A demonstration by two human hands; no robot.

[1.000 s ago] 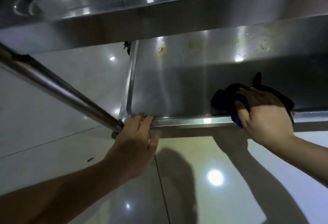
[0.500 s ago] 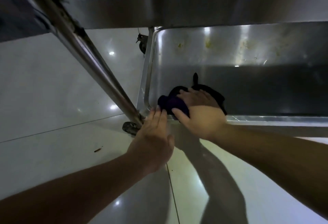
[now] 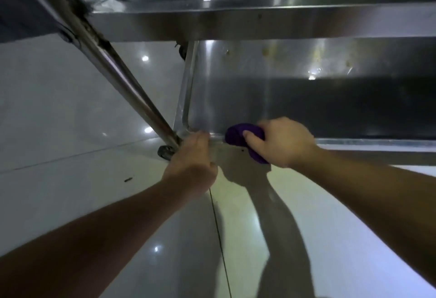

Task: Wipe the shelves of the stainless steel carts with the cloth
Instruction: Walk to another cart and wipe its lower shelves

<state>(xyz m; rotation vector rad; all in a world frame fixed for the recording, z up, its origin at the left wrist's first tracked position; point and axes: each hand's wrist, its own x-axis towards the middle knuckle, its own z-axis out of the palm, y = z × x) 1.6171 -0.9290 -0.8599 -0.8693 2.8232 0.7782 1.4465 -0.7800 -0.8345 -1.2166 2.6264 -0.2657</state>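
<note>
Shelves number two: an upper shelf (image 3: 259, 21) and a lower shelf (image 3: 271, 99), with one purple cloth (image 3: 238, 133) bunched at the lower shelf's front-left corner. The right hand (image 3: 280, 142) grips the cloth; the left hand (image 3: 192, 156) curls over the corner rim beside one leg (image 3: 113, 69).

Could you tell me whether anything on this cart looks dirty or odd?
Yes: yellowish spots dot the far side of the lower shelf, unwiped residue by the look of it. Dark grime also clings to the post where it meets the upper shelf. The cloth sits at the near corner, away from both.
</note>
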